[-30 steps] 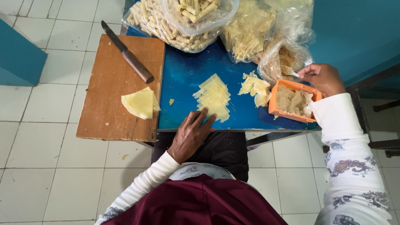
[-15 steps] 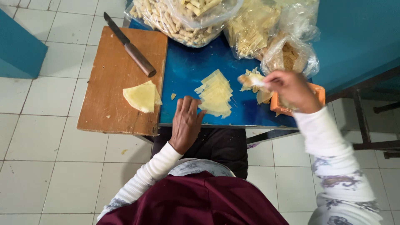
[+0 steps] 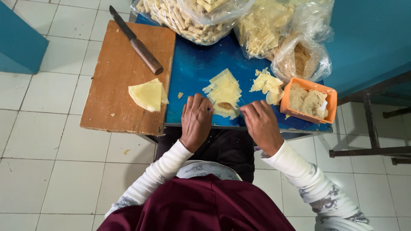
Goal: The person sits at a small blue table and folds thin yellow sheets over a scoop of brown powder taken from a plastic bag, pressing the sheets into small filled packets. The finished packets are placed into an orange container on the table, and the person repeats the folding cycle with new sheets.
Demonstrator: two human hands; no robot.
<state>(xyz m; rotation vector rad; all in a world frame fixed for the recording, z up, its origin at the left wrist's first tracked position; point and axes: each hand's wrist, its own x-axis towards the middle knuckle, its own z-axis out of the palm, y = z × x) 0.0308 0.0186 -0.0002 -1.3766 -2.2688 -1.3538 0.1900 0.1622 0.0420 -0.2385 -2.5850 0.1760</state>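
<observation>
A stack of pale yellow wrapper sheets (image 3: 224, 89) lies on the blue table (image 3: 195, 68), with a small brown lump of filling (image 3: 224, 105) on its near sheet. My left hand (image 3: 196, 120) rests palm down at the stack's left edge, fingertips touching the sheet. My right hand (image 3: 261, 124) lies at the stack's right edge, fingers on the sheet's corner. Neither hand grips anything that I can see.
An orange tub of filling (image 3: 307, 100) stands right of my right hand, loose wrapper scraps (image 3: 266, 84) beside it. A wooden cutting board (image 3: 115, 77) at left carries a knife (image 3: 137, 41) and a folded wrapper piece (image 3: 147, 95). Plastic bags of rolled snacks (image 3: 192, 15) line the far edge.
My right hand has come from the orange tub to the wrapper stack and left filling on it. My left hand has slid up to the stack's left edge.
</observation>
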